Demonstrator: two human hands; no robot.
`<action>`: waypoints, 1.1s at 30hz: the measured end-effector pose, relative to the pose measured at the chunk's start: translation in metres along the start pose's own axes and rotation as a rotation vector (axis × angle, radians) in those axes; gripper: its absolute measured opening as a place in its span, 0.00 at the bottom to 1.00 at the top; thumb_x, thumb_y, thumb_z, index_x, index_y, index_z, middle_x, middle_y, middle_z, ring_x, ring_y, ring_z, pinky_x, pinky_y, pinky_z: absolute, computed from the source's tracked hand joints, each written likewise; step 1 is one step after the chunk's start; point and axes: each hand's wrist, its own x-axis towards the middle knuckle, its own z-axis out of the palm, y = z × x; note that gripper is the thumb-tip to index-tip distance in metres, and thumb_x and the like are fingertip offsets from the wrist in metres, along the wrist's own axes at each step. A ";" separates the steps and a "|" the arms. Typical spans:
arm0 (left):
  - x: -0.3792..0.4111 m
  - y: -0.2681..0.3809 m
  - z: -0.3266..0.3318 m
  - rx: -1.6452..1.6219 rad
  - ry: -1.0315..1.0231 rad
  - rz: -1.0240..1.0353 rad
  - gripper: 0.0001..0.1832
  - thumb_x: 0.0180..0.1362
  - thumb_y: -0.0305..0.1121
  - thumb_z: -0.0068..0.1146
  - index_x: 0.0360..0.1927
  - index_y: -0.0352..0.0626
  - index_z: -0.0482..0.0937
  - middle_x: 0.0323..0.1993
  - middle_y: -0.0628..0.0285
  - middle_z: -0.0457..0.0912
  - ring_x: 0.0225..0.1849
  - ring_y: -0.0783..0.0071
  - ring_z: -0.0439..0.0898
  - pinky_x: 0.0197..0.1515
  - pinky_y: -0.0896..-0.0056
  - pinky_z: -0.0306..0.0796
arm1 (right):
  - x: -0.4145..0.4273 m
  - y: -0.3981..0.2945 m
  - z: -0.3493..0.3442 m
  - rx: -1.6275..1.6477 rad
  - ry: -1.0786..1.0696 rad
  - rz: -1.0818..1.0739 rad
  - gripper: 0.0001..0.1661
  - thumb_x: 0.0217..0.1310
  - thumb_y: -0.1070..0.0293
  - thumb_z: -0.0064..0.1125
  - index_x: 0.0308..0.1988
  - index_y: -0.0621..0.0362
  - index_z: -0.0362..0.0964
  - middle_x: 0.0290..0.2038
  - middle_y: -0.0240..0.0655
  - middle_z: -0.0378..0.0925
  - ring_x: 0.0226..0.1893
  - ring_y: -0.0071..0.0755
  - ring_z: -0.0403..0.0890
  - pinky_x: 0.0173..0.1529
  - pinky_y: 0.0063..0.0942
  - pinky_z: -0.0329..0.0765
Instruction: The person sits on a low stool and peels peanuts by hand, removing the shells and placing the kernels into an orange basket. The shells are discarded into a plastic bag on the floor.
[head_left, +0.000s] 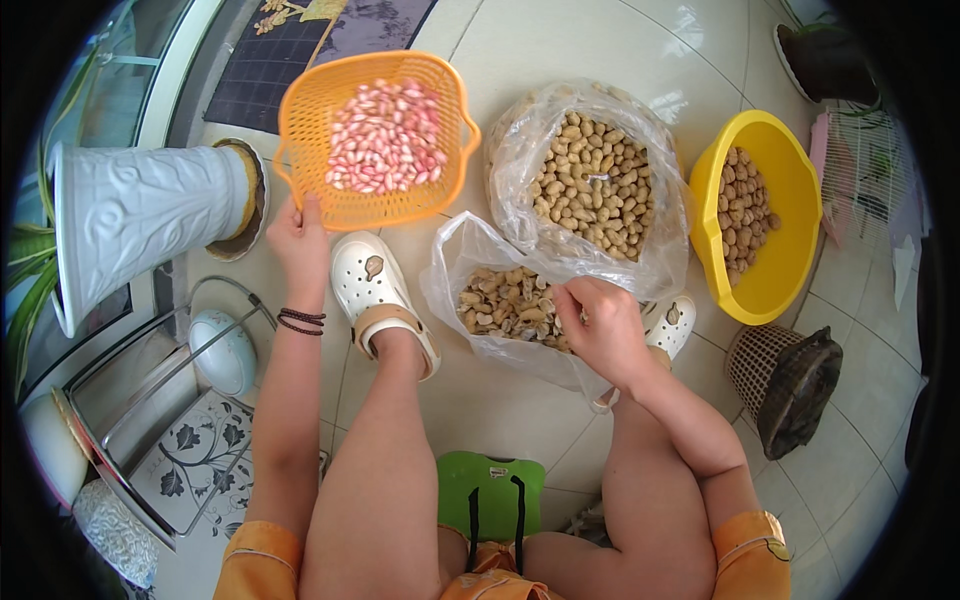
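My left hand (296, 244), wearing dark beads at the wrist, grips the near left rim of an orange plastic colander basket (352, 216). Shelled pink-and-white peanuts (386, 139) fill its middle, slightly blurred. My right hand (604, 326) hangs with curled fingers above the right side of a clear plastic bag (442, 255); whether anything is inside those fingers is hidden. Peanut shells (506, 304) lie in that bag. Just behind it, a larger clear plastic bag (510, 165) stands open, full of unshelled peanuts (592, 187).
Right of the bags, a yellow plastic basin (795, 217) holds walnuts (739, 202). A woven basket (765, 360) stands nearer me. Leftward are a pale embossed planter (157, 217) and a metal rack (180, 352). My clog (375, 277) rests on the tiled floor (480, 409) below the colander.
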 end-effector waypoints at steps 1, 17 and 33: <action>-0.005 0.006 0.002 0.016 0.035 0.044 0.15 0.70 0.31 0.48 0.53 0.32 0.77 0.39 0.64 0.83 0.34 0.85 0.80 0.32 0.82 0.73 | 0.000 0.000 0.000 0.000 -0.001 0.004 0.14 0.60 0.72 0.57 0.21 0.63 0.68 0.19 0.44 0.74 0.20 0.50 0.77 0.26 0.42 0.74; 0.000 0.003 0.000 -0.397 0.017 -0.447 0.12 0.66 0.25 0.49 0.50 0.29 0.76 0.43 0.55 0.81 0.40 0.69 0.83 0.43 0.69 0.78 | -0.001 0.004 0.000 0.004 -0.012 0.053 0.14 0.60 0.70 0.57 0.22 0.63 0.70 0.21 0.44 0.75 0.23 0.51 0.78 0.27 0.42 0.75; -0.005 -0.009 0.023 -0.280 -0.196 -0.525 0.18 0.65 0.26 0.51 0.55 0.26 0.70 0.49 0.51 0.78 0.49 0.61 0.80 0.54 0.64 0.76 | 0.093 0.119 -0.002 -0.047 0.375 0.275 0.09 0.55 0.75 0.57 0.37 0.66 0.78 0.34 0.49 0.81 0.34 0.51 0.82 0.41 0.41 0.78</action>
